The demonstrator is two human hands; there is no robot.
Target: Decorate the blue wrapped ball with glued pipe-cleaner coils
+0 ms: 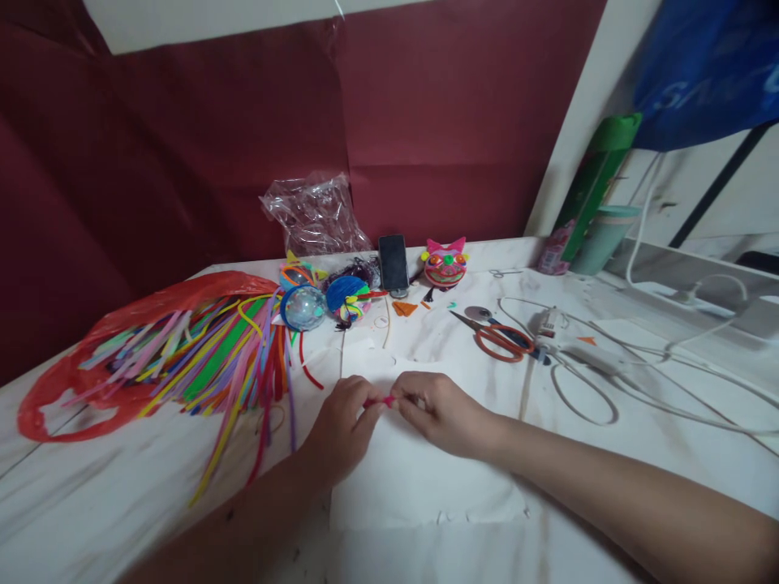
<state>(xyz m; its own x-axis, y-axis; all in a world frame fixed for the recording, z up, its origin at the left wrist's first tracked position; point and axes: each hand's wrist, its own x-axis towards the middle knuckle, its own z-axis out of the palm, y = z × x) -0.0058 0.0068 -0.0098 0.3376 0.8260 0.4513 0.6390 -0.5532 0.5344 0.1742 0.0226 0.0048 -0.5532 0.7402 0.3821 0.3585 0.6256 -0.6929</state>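
Note:
Between my two hands, a short pink pipe cleaner (388,401) is pinched above a white sheet of paper (426,487). My left hand (346,418) grips one side of it with thumb and forefinger. On the other side, the fingertips of my right hand (439,410) are closed on it. Most of the piece is covered by fingers. Left of my hands, a bundle of many-coloured pipe cleaners (225,349) spills from a red plastic bag (164,294). Orange-handled scissors (502,342) lie beyond my right forearm.
A pink lion-head figure (446,266) and a propped phone (393,264) stand at the back. Clear ball (305,308), blue yarn-like ball (346,296) and clear plastic wrap (316,215) are left of them. White cables (587,418), a green cup (604,239) and orange scraps (404,308) also lie around.

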